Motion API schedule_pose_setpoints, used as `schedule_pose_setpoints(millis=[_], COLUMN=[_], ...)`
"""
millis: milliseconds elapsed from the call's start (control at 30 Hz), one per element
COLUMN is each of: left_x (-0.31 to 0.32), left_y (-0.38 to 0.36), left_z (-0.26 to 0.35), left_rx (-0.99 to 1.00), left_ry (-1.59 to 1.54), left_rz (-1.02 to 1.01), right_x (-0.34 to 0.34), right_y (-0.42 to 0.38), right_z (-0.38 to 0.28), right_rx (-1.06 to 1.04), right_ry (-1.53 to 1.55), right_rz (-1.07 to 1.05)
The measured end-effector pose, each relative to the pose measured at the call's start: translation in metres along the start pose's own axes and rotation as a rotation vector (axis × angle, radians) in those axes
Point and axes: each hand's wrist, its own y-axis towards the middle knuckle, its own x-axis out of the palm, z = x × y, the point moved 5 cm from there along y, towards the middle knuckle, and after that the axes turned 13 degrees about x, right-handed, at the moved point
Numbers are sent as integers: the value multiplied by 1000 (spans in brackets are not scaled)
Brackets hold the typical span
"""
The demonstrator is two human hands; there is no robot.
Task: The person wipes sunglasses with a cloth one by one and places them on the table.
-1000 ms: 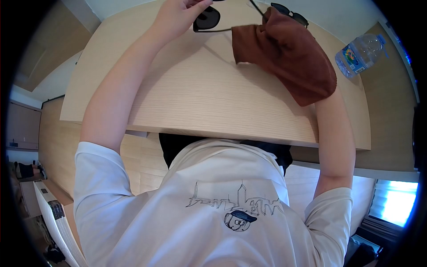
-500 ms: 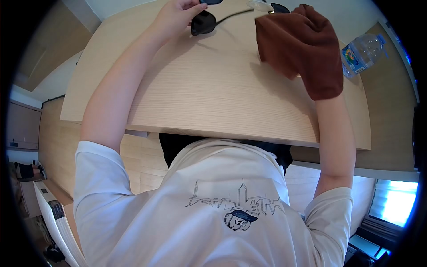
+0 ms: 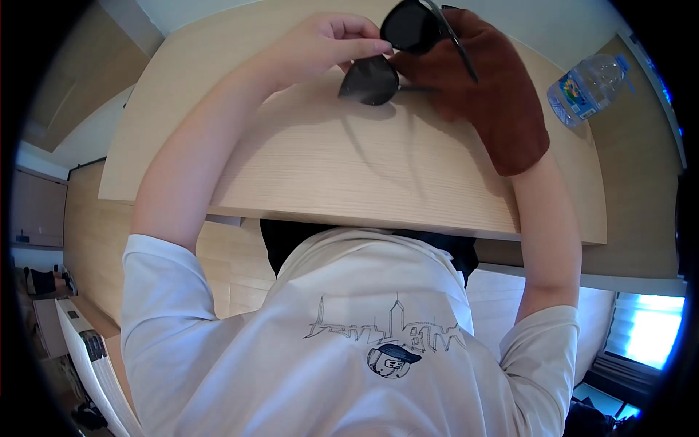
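Dark sunglasses (image 3: pixel 371 81) are held above the far part of the table, their lenses to the left and their arms pointing right. My left hand (image 3: pixel 331 45) pinches them near the bridge between thumb and fingers. A brown cloth (image 3: pixel 495 95) covers my right hand (image 3: pixel 484 87) down to the wrist. The cloth touches or lies just behind the sunglasses. Under it my right fingers are hidden, so their grip does not show.
A clear plastic bottle (image 3: pixel 588 89) with a blue cap and label lies at the right side of the light wooden table (image 3: pixel 349 175). The table's front edge runs just ahead of my white shirt.
My left hand has moved right and nearer to me with the sunglasses. The cloth-covered right hand has shifted left, close to them. The clear-lensed glasses seen at the top earlier no longer show.
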Motion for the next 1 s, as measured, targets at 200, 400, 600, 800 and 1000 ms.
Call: schedule_pose_setpoints(millis=[200,400,600,800,1000], left_x=[23,27,31,29,30], left_y=[-4,-6,-8,-6,-7], left_z=[11,15,16,11,15], left_rx=[-7,39,70,51,74], left_ry=[24,59,53,86,99], left_rz=[-137,-173,-159,-168,-149], right_x=[0,9,14,8,15], right_y=[-7,-12,-10,-20,6], right_z=[9,14,15,9,35], right_rx=[-744,-874,-698,-872,-839], right_ry=[-484,-615,-816,-793,-965], right_rz=[-1,71,-32,64,106])
